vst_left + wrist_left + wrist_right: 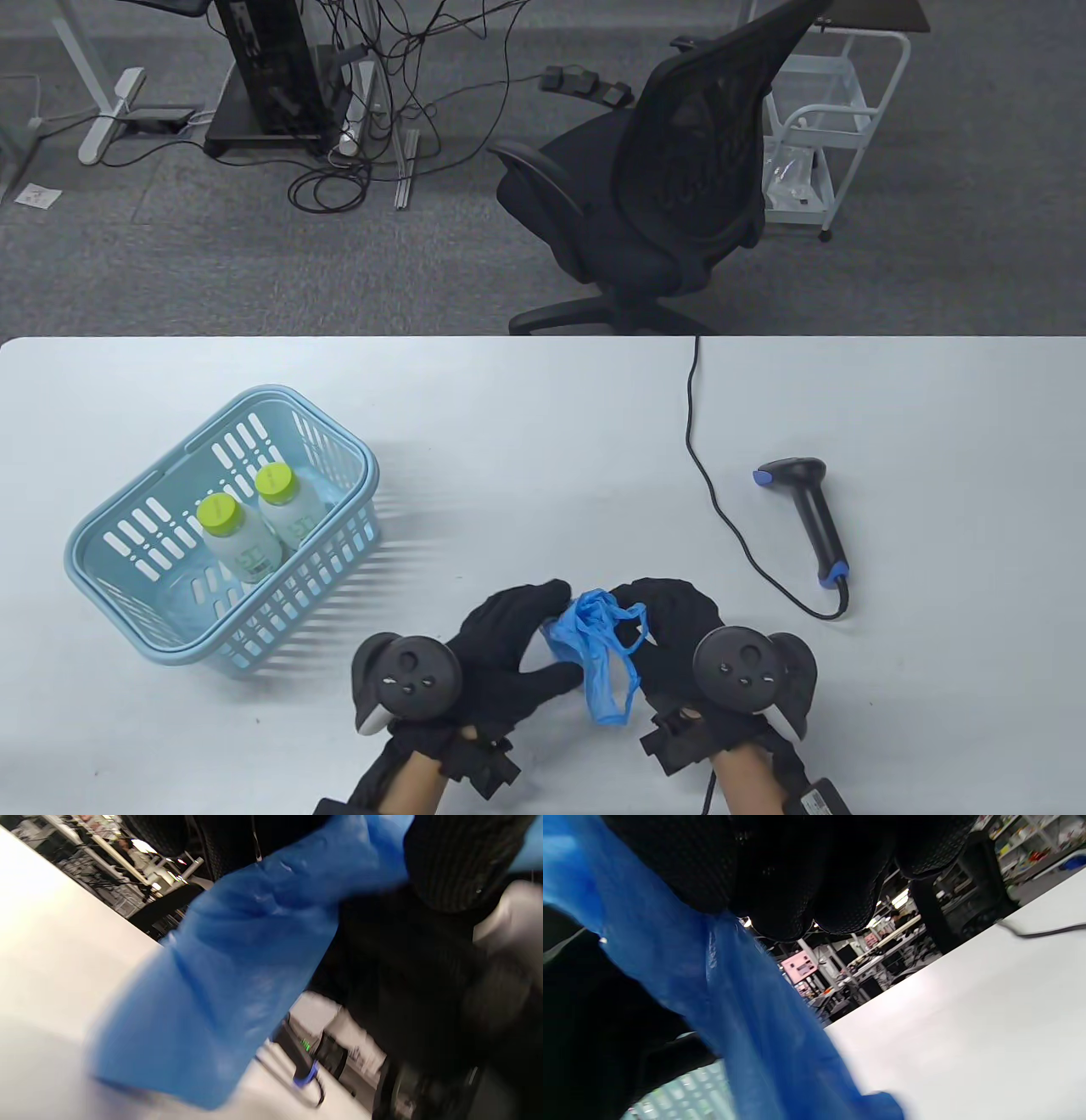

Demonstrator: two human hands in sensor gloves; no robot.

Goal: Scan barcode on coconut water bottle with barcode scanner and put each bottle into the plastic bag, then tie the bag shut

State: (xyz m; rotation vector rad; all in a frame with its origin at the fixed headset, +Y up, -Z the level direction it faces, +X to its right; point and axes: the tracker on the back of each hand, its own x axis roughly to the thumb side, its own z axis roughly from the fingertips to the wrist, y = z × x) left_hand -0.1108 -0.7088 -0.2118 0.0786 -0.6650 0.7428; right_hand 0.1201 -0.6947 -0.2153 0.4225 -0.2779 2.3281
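Both gloved hands, left hand [509,637] and right hand [679,624], pinch the crumpled thin blue plastic bag [598,649] between them above the white tabletop [551,441], likely working its mouth open. Left of this grip, two green-capped coconut water bottles [254,522] wait in the slotted pale-blue basket [127,509]; right, the black corded barcode scanner [810,518] lies untouched.

Crumpled blue plastic bag [598,645]; two green-capped bottles [254,526] in basket; scanner [810,518] lying rightward.
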